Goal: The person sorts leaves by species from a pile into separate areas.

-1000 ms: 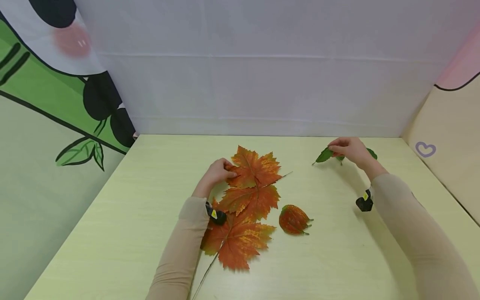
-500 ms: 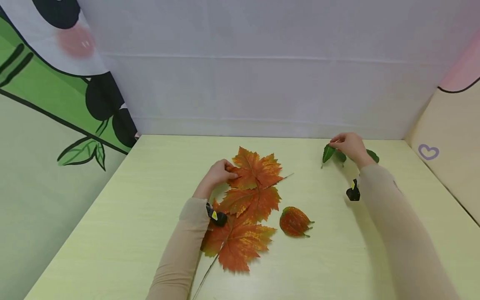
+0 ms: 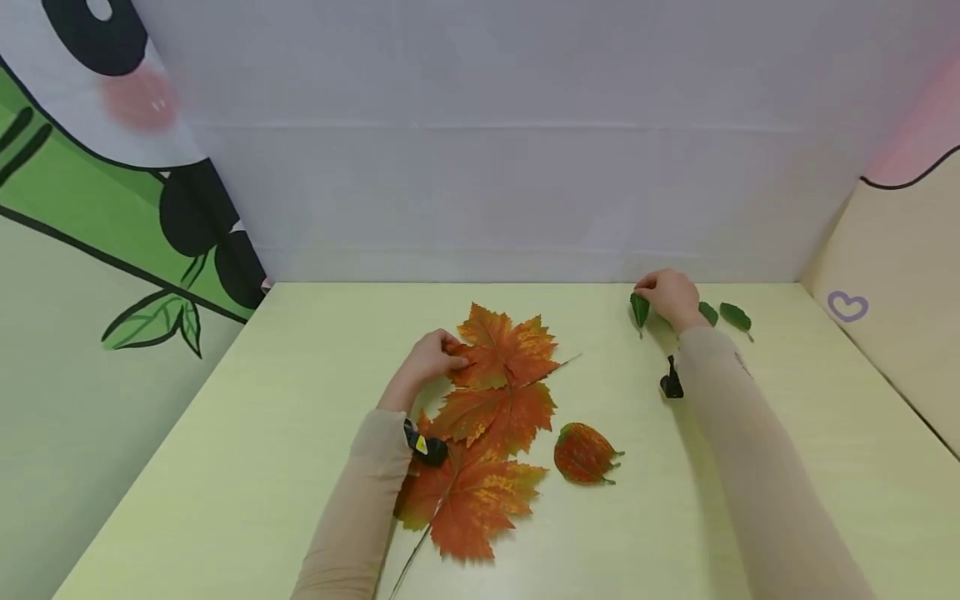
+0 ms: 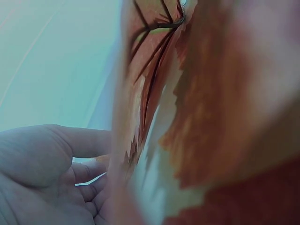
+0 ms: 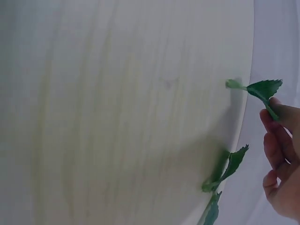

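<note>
Right hand (image 3: 670,297) pinches one end of a green leaf (image 3: 639,309); two others (image 3: 735,316) just right of it. Left hand (image 3: 429,358) pinches the orange leaf (image 3: 502,346) edge. Light pressure probably best, avoids creasing.

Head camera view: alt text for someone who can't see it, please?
The fingers of a person's right hand pinch a green leaf; two more lie nearby on a pale table. The left hand grips one of several orange leaves; a reddish leaf bundle lies beside them.
</note>
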Motion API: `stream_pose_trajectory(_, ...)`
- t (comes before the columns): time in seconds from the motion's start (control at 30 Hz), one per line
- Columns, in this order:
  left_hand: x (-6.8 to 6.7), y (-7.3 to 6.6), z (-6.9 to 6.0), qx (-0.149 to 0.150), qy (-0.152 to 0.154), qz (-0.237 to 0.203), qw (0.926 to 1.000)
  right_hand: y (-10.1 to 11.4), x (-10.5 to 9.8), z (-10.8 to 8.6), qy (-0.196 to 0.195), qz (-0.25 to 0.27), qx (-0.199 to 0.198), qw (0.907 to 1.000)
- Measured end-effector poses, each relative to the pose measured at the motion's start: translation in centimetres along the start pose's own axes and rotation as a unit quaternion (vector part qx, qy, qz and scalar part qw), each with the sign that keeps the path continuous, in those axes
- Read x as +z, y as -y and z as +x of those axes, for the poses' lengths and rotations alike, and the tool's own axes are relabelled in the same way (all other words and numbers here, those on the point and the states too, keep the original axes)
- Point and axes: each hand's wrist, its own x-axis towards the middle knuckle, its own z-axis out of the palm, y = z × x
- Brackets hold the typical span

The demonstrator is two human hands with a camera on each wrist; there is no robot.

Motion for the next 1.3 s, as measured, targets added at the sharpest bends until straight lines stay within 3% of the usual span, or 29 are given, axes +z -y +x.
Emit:
stream_pose_trajectory(0.3, 0.8, 0.3, -0.4, 0.004, 0.014, -0.014, 0.9998, -0.2, 0.2, -1.0, 0.001, -0.034, 0.008, 0.9994)
stream_pose_trajectory(0.47, 0.3, 0.1, -0.3, 0.003, 0.015, -0.011, 0.9998, 0.7, -0.7, -1.5, -0.012, -0.031, -0.025, 0.9991)
stream_pose_trajectory(0.67, -0.8, -0.6, 0.0, 0.004, 0.003, -0.019, 0.9998, 2.3, -2.1, -2.9, 0.007, -0.012, -0.063, 0.9979)
stream_pose_trajectory(0.83, -1.2, -0.7, 0.3, 0.005, 0.004, -0.009, 0.9999, 3.0, -1.9, -5.2, 0.038, 0.006, -0.088, 0.9954)
stream_pose_trajectory(1.1, -0.8, -0.1, 0.1, 0.000, 0.009, -0.008, 0.9999, 4.3, 0.2, -10.4, 0.075, 0.048, -0.134, 0.9869)
stream_pose_trajectory(1.3, -0.2, 0.5, 0.0, -0.002, 0.014, -0.013, 0.9998, 5.3, 1.2, -13.4, 0.140, 0.100, -0.160, 0.9720)
